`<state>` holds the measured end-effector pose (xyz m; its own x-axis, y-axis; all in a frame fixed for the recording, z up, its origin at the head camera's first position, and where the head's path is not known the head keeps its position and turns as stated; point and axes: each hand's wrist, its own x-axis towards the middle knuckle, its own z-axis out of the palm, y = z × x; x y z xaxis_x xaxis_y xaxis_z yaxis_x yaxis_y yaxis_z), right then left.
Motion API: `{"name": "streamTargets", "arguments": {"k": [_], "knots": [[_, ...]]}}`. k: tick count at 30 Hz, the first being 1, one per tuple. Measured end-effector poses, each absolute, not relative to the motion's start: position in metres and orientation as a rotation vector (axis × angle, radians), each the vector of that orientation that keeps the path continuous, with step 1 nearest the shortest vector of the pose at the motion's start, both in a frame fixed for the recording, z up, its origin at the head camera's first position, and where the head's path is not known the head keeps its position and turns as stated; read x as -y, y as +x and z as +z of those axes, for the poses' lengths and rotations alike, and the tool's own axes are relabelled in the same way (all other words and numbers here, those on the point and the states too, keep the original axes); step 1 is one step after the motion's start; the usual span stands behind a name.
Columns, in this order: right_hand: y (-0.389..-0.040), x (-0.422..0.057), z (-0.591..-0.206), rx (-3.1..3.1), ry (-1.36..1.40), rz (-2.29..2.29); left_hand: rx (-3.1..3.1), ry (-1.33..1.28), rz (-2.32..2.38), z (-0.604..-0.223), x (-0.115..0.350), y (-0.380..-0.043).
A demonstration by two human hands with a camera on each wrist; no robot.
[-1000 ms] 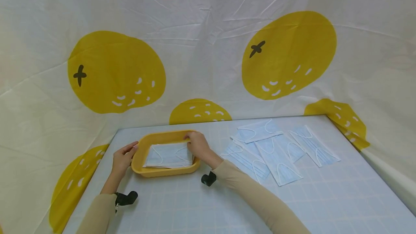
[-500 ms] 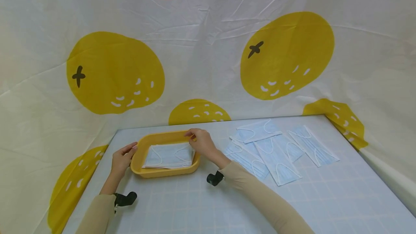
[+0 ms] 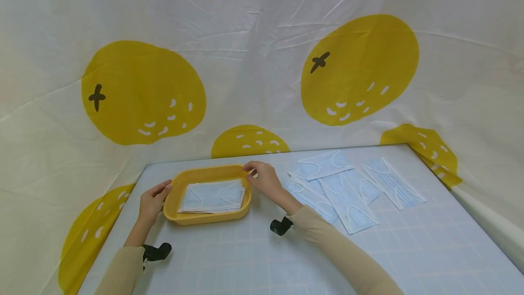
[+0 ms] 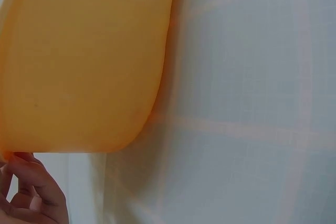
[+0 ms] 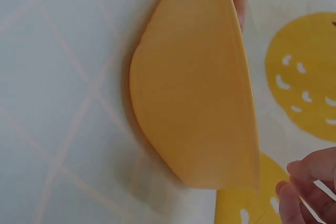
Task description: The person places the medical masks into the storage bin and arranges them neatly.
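Note:
A yellow tray [image 3: 176,195] stands on the left part of the table, with a small pile of light-blue face masks [image 3: 213,195] lying in it, ear loops upward. My left hand [image 3: 150,204] pinches the tray's left rim; in the left wrist view its fingers [image 4: 42,182] meet the rim at the lower left corner. Just off the tray's far right corner is my right hand [image 3: 266,183], holding nothing. The right wrist view shows its fingers [image 5: 310,169] loosely bent, apart from the tray wall [image 5: 194,87].
Several loose face masks [image 3: 344,199] overlap on the table right of my right hand. One more mask [image 3: 393,183] lies at their right side. A pale cloth [image 3: 262,81] with large yellow fruit prints hangs behind the table [image 3: 229,258].
My right hand has let go of the masks at the pile's right end and drawn back to the right, past the tray's rim. The left hand has stayed at the rim.

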<state>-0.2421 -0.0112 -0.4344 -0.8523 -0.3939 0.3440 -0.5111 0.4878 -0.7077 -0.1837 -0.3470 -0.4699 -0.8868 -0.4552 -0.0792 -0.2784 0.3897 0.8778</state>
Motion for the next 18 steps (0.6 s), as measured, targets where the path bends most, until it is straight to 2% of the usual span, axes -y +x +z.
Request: {"name": "streamTargets", "arguments": {"k": [18], "knots": [[-0.238, -0.043, -0.447, 2.583, 0.720, 1.290, 2.428, 0.619, -1.553, -0.469, 0.347, -0.182]]}}
